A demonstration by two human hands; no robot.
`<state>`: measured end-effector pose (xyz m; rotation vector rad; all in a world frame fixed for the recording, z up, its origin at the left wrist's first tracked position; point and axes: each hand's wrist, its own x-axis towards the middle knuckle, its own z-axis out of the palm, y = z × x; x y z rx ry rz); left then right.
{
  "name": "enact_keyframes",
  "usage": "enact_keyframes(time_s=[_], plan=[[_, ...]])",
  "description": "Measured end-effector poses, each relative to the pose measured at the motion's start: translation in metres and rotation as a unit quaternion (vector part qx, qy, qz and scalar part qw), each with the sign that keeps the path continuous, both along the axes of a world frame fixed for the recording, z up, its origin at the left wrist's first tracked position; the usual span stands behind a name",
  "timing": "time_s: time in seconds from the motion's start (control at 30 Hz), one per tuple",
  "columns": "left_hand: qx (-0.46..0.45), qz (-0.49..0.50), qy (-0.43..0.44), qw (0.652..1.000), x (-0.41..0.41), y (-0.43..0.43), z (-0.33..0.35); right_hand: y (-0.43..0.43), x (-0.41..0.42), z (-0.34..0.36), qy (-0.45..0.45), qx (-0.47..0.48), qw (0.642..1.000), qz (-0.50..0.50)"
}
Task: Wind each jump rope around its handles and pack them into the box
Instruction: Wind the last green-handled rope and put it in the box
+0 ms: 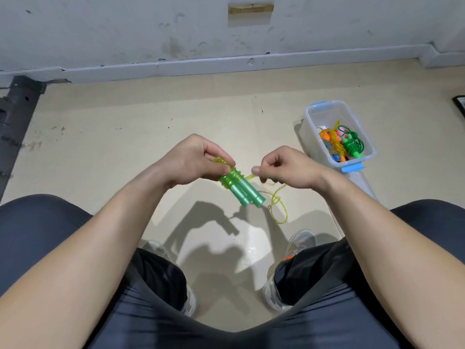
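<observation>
My left hand grips the top end of two green jump-rope handles, held side by side and pointing down to the right. Several turns of yellow-green rope circle the handles just below my fingers. My right hand pinches the same rope close to the handles, and its loose tail hangs in a loop above the floor. To the right on the floor stands the clear plastic box with blue latches, holding wound ropes in green, orange and pink.
I sit with my knees apart and my shoes on a beige floor. A white wall and skirting run across the back. A dark metal frame stands at the far left, and a dark object lies at the right edge.
</observation>
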<state>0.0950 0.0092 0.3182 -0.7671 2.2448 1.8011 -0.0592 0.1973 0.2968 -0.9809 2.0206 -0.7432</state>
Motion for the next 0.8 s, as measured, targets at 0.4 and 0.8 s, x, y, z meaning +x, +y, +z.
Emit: enact_keyframes(time_s=[0.4, 0.8], plan=[[-0.237, 0.217, 0.114, 0.94, -0.012, 0.016, -0.031, -0.025, 0.061, -0.004, -0.098, -0.122, 0.963, -0.218], [0.234, 0.359, 0.115, 0.896, -0.013, 0.023, -0.012, -0.018, 0.059, -0.025, -0.052, -0.107, 0.987, -0.105]])
